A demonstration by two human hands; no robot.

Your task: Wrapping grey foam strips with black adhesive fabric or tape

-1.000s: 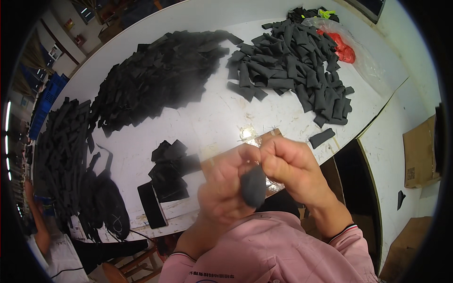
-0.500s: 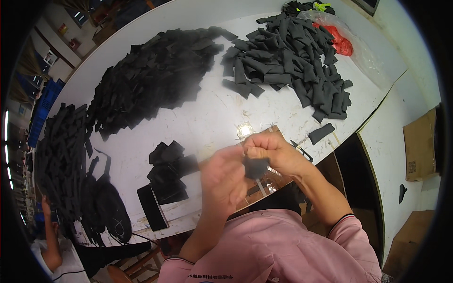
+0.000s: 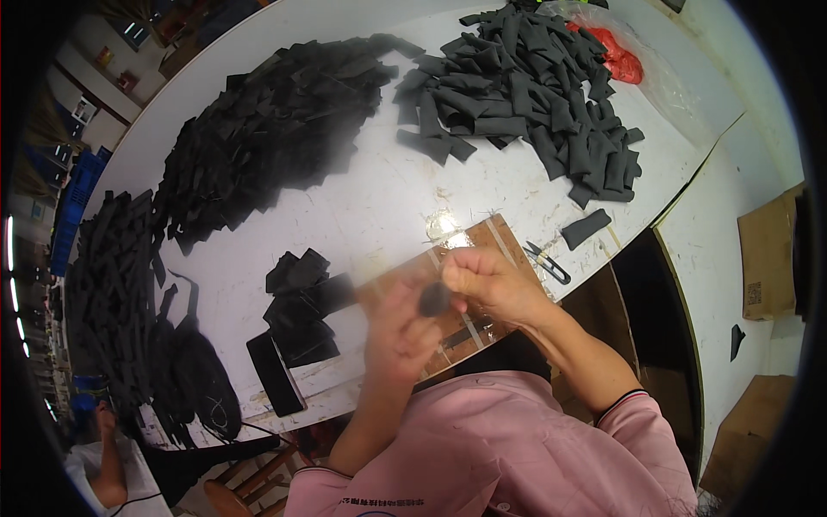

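My right hand is closed, thumb and fingers pinching a small black fabric piece above a brown wooden board. Close against the piece on its left is my left hand, curled and smeared by motion, so its grip is unclear. Flat black fabric pieces lie just left of the board. Right of the board rest thread snips, and beyond them a single dark grey fabric tube.
A large heap of flat black pieces covers the table's far left. Grey fabric tubes are piled at the far right, near a red bag. Black strips and a phone-like black slab lie left. Cardboard boxes stand right.
The fabric piece has shifted left and slightly up, between my hands. My right hand has turned a little and my left hand has lowered slightly, showing more of the board.
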